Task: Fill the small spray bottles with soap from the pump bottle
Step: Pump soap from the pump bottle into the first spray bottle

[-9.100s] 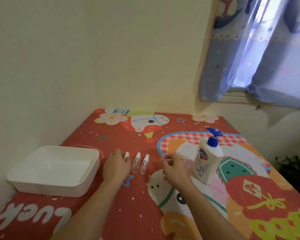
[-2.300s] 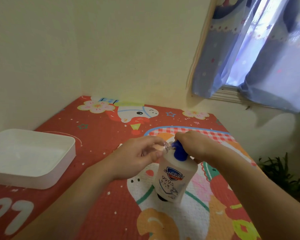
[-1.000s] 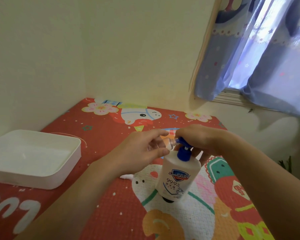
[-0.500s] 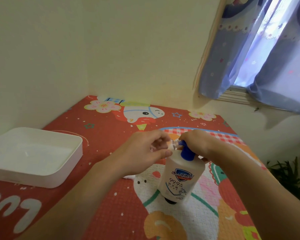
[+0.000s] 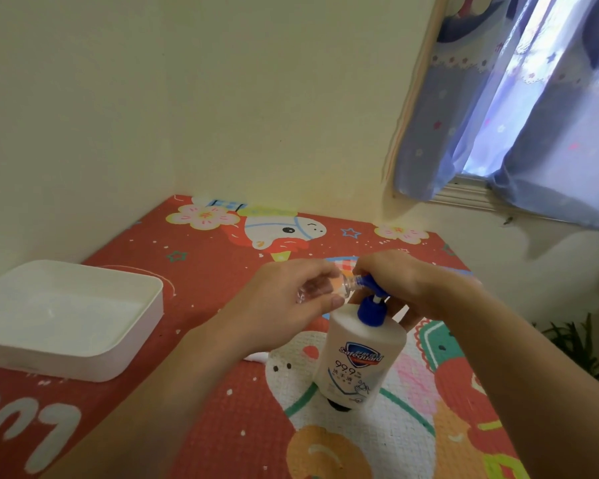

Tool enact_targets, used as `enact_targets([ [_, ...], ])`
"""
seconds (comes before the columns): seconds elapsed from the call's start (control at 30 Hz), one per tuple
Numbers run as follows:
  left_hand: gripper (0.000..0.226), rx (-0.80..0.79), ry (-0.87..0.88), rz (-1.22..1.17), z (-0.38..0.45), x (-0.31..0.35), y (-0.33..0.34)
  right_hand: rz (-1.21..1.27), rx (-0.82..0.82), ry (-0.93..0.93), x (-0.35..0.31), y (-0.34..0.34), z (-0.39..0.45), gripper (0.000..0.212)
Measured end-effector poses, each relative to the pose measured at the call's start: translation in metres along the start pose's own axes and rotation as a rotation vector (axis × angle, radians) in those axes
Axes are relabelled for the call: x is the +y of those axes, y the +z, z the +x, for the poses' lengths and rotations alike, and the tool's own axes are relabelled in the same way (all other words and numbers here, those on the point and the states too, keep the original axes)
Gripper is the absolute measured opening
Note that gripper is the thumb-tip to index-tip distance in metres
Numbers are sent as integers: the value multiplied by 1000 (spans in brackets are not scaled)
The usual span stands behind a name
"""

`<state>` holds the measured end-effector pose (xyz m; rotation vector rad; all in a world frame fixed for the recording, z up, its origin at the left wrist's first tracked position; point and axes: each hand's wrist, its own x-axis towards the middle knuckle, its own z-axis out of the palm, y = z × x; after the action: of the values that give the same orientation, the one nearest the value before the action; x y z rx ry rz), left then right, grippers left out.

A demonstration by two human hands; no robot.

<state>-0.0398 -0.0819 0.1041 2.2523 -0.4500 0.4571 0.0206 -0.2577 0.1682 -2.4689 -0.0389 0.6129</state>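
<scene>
My left hand (image 5: pixel 284 305) grips a small clear spray bottle (image 5: pixel 325 288), uncapped and held on its side. Its open neck meets the blue nozzle (image 5: pixel 366 281) of the white pump bottle (image 5: pixel 360 357), which stands upright on the red mat. My right hand (image 5: pixel 408 281) curls over the blue pump head from the right, fingers showing behind the bottle. The pump head is up, with a short white stem visible above the blue collar. A small white cap (image 5: pixel 256 356) lies on the mat under my left wrist. The other small bottles are hidden behind my hands.
A white rectangular tray (image 5: pixel 132 340) sits at the left edge of the red cartoon mat (image 5: pixel 222 409). Walls close off the back and left of the table. A blue curtain (image 5: pixel 516 115) hangs at the upper right, and a green plant (image 5: pixel 574 337) stands beyond the right edge.
The pump head has come back up since half a second ago, when my right hand had it pressed down. My left hand still holds the small bottle at the nozzle.
</scene>
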Motion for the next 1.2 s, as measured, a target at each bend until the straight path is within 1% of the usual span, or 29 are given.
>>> enact_targets([
  [0.1, 36, -22, -6, 6, -2, -3, 2, -138, 87, -62, -3, 10, 2, 26],
  [0.17, 37, -30, -12, 7, -3, -6, 4, -189, 176, -104, -4, 14, 7, 15],
  [0.2, 37, -28, -15, 12, -4, -7, 6, -230, 203, -132, -4, 16, 8, 13],
  [0.27, 36, -21, -14, 26, -4, -7, 7, -309, 206, -167, -3, 16, 11, 12],
  [0.33, 36, -16, -11, 28, -3, -7, 8, -350, 194, -149, -6, 16, 9, 12],
  [0.4, 35, -12, -18, 8, -3, -8, 7, -296, 181, -119, -8, 16, 5, 15],
  [0.57, 35, 1, -4, 3, -1, -5, 3, -62, 55, -6, -8, 6, -8, 41],
  [0.63, 36, 17, -2, 0, 1, -2, 2, -33, 1, 30, -8, -1, -8, 50],
  [0.7, 35, 25, 9, 3, 2, -1, 2, -68, -18, 40, -9, -3, -10, 52],
  [0.8, 33, 36, 10, -8, 2, -1, 2, -49, 17, 16, -9, 0, -9, 48],
  [0.87, 35, 41, 2, -18, 1, -3, 2, -120, 45, -51, -12, 5, -10, 39],
  [0.93, 39, 34, -7, -30, 0, -4, 3, -149, 115, -89, -13, 9, -7, 33],
  [0.97, 41, 24, -15, -37, -1, -5, 4, -163, 140, -92, -12, 12, -7, 32],
  [1.03, 44, 8, -29, -38, -2, -7, 5, -299, 165, -140, -8, 14, -1, 32],
  [1.13, 41, 10, -37, -18, -3, -9, 8, -470, 162, -158, -8, 17, 1, 32],
  [1.2, 40, 12, -42, -17, -4, -9, 10, -510, 154, -170, -8, 17, 0, 32],
])
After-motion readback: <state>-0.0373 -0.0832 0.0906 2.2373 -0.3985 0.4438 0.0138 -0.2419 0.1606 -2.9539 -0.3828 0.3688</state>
